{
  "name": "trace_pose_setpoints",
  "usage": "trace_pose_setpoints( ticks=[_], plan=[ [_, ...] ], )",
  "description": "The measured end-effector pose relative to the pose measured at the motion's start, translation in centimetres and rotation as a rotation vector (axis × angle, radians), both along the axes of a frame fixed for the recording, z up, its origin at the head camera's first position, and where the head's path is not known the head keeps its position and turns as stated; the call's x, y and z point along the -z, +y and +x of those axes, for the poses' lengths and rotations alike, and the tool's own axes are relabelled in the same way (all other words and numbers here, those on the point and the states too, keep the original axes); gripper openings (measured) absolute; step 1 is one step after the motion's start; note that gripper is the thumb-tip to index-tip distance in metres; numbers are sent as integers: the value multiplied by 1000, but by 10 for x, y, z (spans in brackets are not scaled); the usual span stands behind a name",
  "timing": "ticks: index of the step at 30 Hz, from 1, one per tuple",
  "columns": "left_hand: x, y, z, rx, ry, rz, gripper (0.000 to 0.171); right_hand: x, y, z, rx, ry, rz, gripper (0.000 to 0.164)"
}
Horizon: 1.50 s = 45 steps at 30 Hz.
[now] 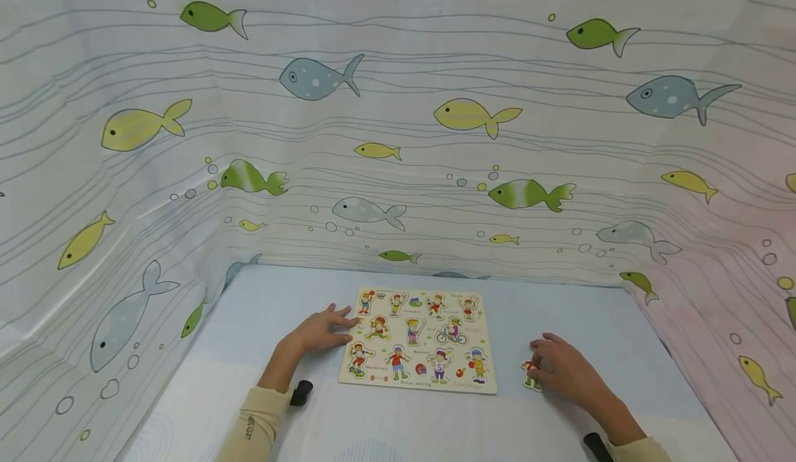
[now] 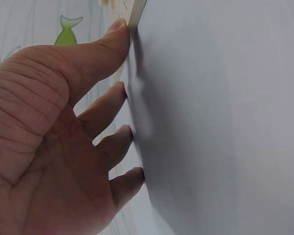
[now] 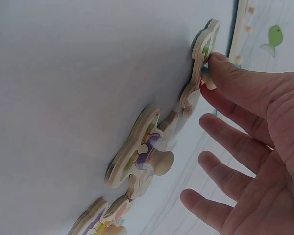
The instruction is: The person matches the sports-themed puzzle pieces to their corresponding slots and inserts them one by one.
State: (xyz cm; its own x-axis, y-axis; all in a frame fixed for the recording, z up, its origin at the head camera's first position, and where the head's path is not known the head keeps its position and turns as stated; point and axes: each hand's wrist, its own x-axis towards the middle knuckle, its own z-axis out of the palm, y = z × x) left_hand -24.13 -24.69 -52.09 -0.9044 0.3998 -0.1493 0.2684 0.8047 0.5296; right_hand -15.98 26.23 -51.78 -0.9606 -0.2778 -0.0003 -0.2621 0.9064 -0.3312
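A wooden picture puzzle board (image 1: 394, 327) with sports figures lies flat on the table. At its left edge rests my left hand (image 1: 318, 331), fingers spread and the thumb touching the rim, as the left wrist view shows. To the right of the board, my right hand (image 1: 562, 372) pinches a small figure-shaped puzzle piece (image 1: 532, 382) between thumb and index finger. In the right wrist view this piece stands by its knob (image 3: 208, 80), partly covered by the fingertips. Beneath that palm lie a purple-and-green knobbed piece (image 3: 142, 147) and another knobbed piece (image 3: 90, 220), both hidden in the head view.
The pale blue table (image 1: 435, 424) is enclosed at the back and sides by a fish-patterned sheet (image 1: 398, 182). A black wrist device (image 1: 301, 393) sits at the left wrist, and a similar one (image 1: 597, 446) at the right.
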Motion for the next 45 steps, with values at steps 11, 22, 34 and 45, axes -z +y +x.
trace_pose_setpoints(
  ticks=[11, 22, 34, 45],
  plan=[
    [1, 0, 1, -1, -1, 12, 44, -7, -8, -3, 8, -2, 31, 20],
    [-1, 1, 3, -24, -1, 5, 44, -18, -16, -11, -33, 21, 12, 17],
    [-2, 2, 2, -26, -13, 1, 44, -19, -42, -17, -101, 31, -17, 18],
    [-2, 1, 2, -18, -15, 0, 44, -24, -70, -23, -181, 57, -45, 15]
  ],
)
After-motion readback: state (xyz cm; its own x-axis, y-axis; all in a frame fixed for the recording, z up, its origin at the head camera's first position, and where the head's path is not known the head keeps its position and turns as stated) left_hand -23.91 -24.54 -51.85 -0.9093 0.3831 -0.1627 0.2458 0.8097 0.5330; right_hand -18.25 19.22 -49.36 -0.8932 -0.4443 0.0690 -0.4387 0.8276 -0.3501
